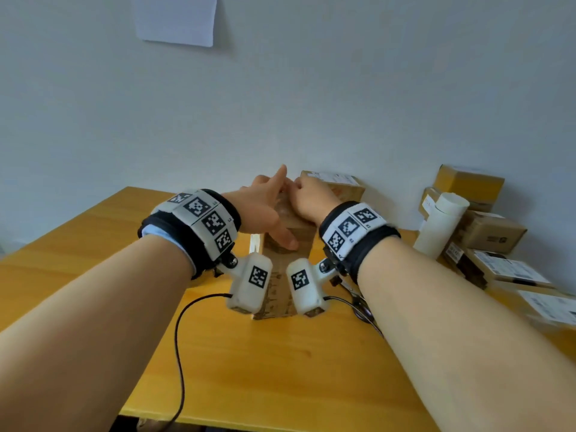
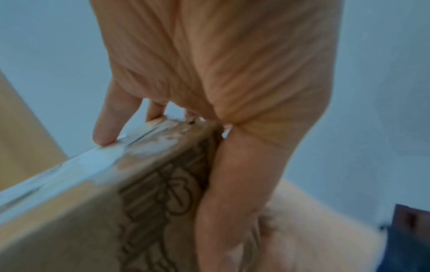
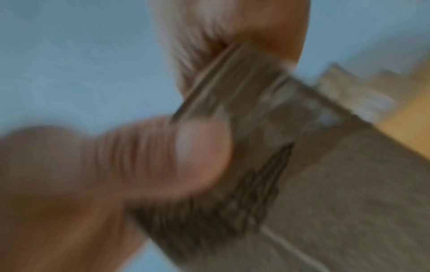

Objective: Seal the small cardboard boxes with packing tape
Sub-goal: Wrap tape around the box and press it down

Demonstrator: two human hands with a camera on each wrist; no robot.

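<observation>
A small brown cardboard box with dark printing lies lengthwise on the yellow table, between my wrists. My left hand holds its far part: the thumb lies along the top, the index finger sticks up. In the left wrist view the fingertips touch a box edge with torn white tape, and the thumb presses the printed face. My right hand is curled at the box's far end. The blurred right wrist view shows its thumb and a finger pinching the edge of the box. No tape roll is identifiable.
Another labelled box sits against the wall behind my hands. A white cylinder and several stacked boxes crowd the table's right side. A black cable runs off the front edge. A paper sheet hangs on the wall.
</observation>
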